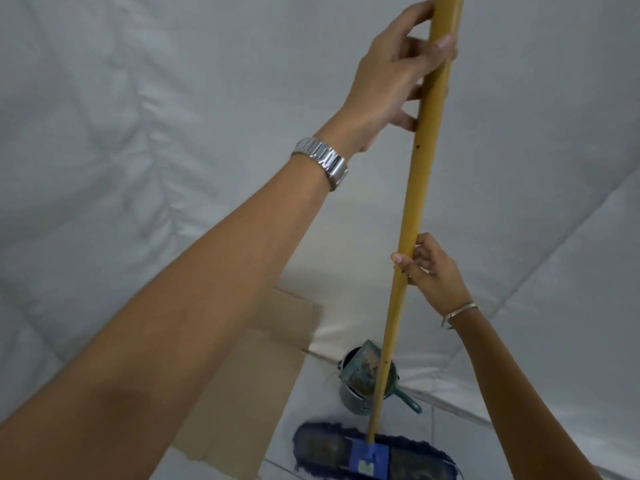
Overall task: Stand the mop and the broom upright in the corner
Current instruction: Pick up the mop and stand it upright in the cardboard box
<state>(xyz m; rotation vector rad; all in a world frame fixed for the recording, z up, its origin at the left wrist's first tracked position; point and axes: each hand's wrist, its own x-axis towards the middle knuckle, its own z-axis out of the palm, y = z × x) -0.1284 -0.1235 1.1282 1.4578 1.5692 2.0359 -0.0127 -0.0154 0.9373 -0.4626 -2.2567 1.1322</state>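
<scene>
So the mop (pixel 377 453) is sitting with its dark blue flat head on the tiled floor (pixel 311 403) at the bottom of the view, and its yellow handle (pixel 412 216) runs from there almost straight up and out of the top of the shot, with only a slight lean to the right as seen here. That long axis is basically the whole story: the pole is already close to vertical, so I'd guess what's left is walking it back into the corner and letting the top rest against the white covered walls (pixel 138 133). Left hand (pixel 388 77) is up high on the pole, fingers (pixel 445 43) wrapped around it with the thumb on the near side. Right hand (pixel 433 268) is lower down, roughly mid-handle, and its grip looks lighter, more of a pinch with thumb and fingertips, so probably steering rather than carrying. The left is the one with leverage over the tilt; the right is nearer the head. Just behind the mop head there's a small grey bucket (pixel 353 400) with a grubby teal dustpan (pixel 363 367) stuck in it, right up against the handle's line, so I'd watch for bumping that. A flat sheet of cardboard (pixel 259 368) lies on the floor to the left. Can't see a broom anywhere in this shot.
</scene>
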